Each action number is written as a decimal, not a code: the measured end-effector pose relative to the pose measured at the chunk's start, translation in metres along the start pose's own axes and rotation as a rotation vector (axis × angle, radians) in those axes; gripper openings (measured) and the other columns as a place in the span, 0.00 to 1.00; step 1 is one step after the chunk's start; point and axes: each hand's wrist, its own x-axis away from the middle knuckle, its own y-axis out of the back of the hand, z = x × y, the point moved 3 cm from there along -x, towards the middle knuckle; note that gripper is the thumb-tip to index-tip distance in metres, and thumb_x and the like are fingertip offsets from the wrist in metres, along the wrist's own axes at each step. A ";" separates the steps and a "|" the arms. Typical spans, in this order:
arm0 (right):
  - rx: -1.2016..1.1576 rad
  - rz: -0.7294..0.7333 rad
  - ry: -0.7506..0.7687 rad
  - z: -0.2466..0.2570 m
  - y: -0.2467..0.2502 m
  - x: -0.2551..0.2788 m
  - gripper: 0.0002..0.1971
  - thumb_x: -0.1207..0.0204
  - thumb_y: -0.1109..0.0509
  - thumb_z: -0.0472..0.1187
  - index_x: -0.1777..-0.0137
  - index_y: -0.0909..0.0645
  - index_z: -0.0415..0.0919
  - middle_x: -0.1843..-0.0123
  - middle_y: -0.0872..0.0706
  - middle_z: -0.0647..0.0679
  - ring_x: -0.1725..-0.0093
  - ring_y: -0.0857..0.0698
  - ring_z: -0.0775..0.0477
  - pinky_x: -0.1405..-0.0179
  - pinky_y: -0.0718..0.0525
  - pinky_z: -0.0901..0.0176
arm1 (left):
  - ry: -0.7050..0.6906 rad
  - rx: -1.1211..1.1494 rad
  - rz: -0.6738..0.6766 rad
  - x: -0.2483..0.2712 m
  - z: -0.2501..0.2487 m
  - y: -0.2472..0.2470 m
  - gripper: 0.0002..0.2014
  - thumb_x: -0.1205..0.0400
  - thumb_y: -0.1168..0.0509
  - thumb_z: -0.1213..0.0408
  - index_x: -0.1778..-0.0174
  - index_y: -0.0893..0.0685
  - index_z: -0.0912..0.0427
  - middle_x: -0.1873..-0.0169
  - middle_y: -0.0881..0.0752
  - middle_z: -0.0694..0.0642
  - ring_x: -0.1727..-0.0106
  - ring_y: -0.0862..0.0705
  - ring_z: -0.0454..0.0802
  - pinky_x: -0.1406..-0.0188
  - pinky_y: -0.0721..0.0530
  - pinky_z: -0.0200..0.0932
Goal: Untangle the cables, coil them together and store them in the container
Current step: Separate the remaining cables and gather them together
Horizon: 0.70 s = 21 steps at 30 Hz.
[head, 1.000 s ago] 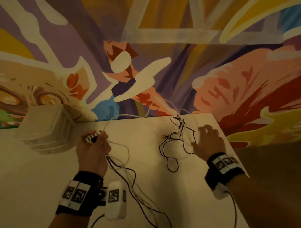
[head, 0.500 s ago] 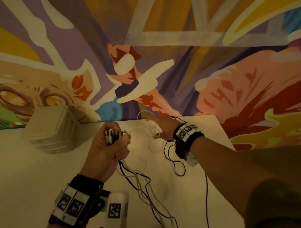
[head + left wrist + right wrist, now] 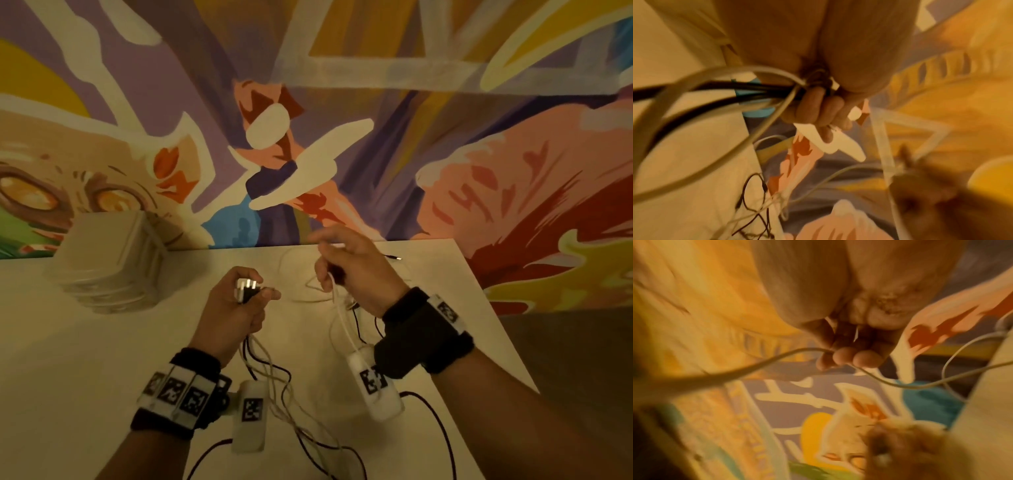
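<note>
Above the table (image 3: 102, 359), left hand (image 3: 233, 315) fisted round a bundle of cable ends, plugs (image 3: 247, 287) poking out top, black and white cables (image 3: 274, 380) trailing down past the wrist. Right hand (image 3: 356, 274) raised beside it, pinching one white cable (image 3: 339, 308) between fingertips (image 3: 844, 356). More tangled on the table behind. Container (image 3: 109, 260) far left, by the wall.
</note>
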 end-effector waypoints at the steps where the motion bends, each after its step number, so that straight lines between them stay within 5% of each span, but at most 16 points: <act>1: -0.045 0.007 0.029 0.015 -0.005 0.000 0.09 0.14 0.42 0.35 0.44 0.21 0.41 0.74 0.19 0.46 0.75 0.23 0.46 0.70 0.25 0.53 | -0.020 -0.018 -0.010 0.000 0.001 -0.007 0.10 0.23 0.29 0.70 0.56 0.25 0.59 0.58 0.17 0.79 0.79 0.31 0.47 0.79 0.31 0.41; 5: -0.002 0.031 0.071 0.043 -0.017 -0.004 0.09 0.14 0.42 0.37 0.42 0.22 0.38 0.76 0.18 0.50 0.77 0.24 0.46 0.71 0.24 0.53 | -0.152 0.036 0.025 0.003 -0.005 -0.046 0.15 0.25 0.28 0.64 0.54 0.28 0.68 0.73 0.28 0.64 0.78 0.33 0.49 0.79 0.31 0.41; 12: -0.199 -0.151 0.078 0.042 0.007 0.000 0.09 0.14 0.43 0.35 0.48 0.21 0.37 0.72 0.17 0.45 0.75 0.22 0.48 0.72 0.21 0.56 | -0.031 0.387 0.159 0.004 -0.006 -0.061 0.07 0.21 0.34 0.71 0.54 0.27 0.59 0.64 0.15 0.65 0.79 0.37 0.46 0.75 0.41 0.43; 18: -0.622 -0.192 0.046 0.011 0.020 0.009 0.15 0.21 0.39 0.26 0.36 0.26 0.35 0.47 0.13 0.36 0.66 0.12 0.44 0.65 0.14 0.56 | -0.107 0.360 0.147 0.002 -0.019 -0.061 0.09 0.25 0.34 0.74 0.56 0.27 0.58 0.69 0.18 0.61 0.80 0.36 0.45 0.79 0.33 0.37; 21: -0.317 -0.044 -0.174 -0.039 0.008 0.021 0.19 0.26 0.39 0.22 0.37 0.26 0.37 0.45 0.13 0.39 0.71 0.14 0.47 0.72 0.19 0.56 | -0.111 0.437 0.125 0.000 -0.027 -0.060 0.10 0.25 0.34 0.74 0.55 0.26 0.58 0.69 0.19 0.60 0.80 0.37 0.45 0.79 0.33 0.37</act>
